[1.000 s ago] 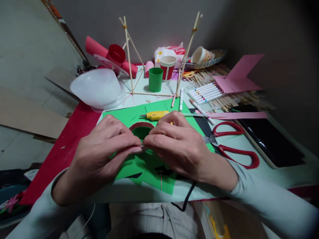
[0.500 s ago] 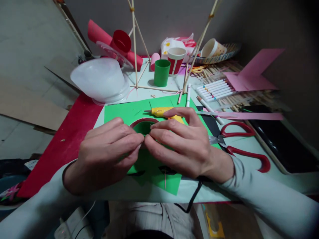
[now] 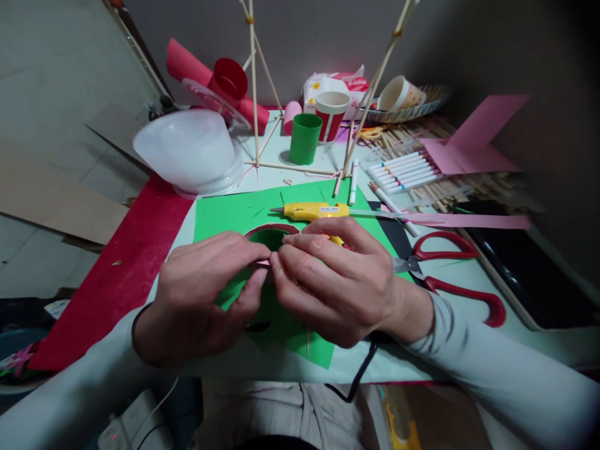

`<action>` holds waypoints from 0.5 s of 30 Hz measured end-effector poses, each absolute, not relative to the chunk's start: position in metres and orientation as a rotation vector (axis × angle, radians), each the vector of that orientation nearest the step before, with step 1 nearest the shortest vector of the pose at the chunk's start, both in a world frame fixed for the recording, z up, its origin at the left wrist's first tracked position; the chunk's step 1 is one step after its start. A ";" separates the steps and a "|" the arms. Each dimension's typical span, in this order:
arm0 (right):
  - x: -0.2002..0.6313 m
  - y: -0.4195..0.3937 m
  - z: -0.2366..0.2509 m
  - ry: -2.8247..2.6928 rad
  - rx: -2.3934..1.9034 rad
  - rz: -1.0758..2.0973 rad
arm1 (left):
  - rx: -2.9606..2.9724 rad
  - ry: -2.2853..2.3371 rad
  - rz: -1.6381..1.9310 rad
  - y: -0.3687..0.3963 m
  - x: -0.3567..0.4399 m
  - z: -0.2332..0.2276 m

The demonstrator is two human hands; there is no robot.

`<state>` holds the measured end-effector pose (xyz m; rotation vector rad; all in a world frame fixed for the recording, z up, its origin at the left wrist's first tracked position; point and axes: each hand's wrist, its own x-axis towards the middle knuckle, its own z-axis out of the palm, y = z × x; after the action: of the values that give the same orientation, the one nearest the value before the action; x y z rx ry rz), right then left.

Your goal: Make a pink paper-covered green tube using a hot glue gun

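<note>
Between my hands stands a green paper tube (image 3: 269,240) with a pink paper strip (image 3: 276,225) along its rim. My left hand (image 3: 204,290) holds the near rim, index finger on top and thumb a little lower against the wall. Beside it, my right hand (image 3: 337,278) pinches the strip and rim with its fingertips, which hide part of the edge. A yellow glue gun (image 3: 312,211) lies just behind the tube on a green paper sheet (image 3: 215,219).
Red-handled scissors (image 3: 445,247) and a black tablet-like device (image 3: 539,269) lie to the right. Behind are a green cup-shaped tube (image 3: 305,139), a stick frame (image 3: 300,167), markers (image 3: 405,169) and a paper cup (image 3: 332,112). A clear plastic bowl (image 3: 187,147) stands at left.
My left thumb has dropped away from the index finger, baring a bit of pink strip. My right hand has shifted slightly down, uncovering more of the glue gun.
</note>
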<state>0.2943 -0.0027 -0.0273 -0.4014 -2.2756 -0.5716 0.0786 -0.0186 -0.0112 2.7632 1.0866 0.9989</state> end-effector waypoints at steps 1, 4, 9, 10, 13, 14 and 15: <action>0.294 -0.003 -0.028 -2.275 -0.409 -0.562 | 2.715 1.072 0.999 -0.019 0.079 -0.010; 0.294 -0.005 -0.029 -2.273 -0.406 -0.537 | 2.654 1.075 0.963 -0.019 0.079 -0.006; 0.295 -0.005 -0.030 -2.259 -0.397 -0.557 | 2.608 1.095 0.927 -0.017 0.080 -0.004; 0.295 -0.005 -0.031 -2.261 -0.400 -0.563 | 2.603 1.096 0.932 -0.017 0.080 -0.004; 0.295 -0.005 -0.031 -2.254 -0.405 -0.543 | 2.611 1.094 0.953 -0.016 0.080 -0.007; 0.295 -0.004 -0.031 -2.246 -0.408 -0.526 | 2.614 1.088 0.965 -0.016 0.080 -0.007; 0.295 -0.004 -0.030 -2.242 -0.415 -0.502 | 2.615 1.081 0.980 -0.016 0.080 -0.007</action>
<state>0.2947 -0.0040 -0.0297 -0.4151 -2.2420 -0.5023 0.0795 -0.0161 -0.0073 2.6147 1.0811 0.9797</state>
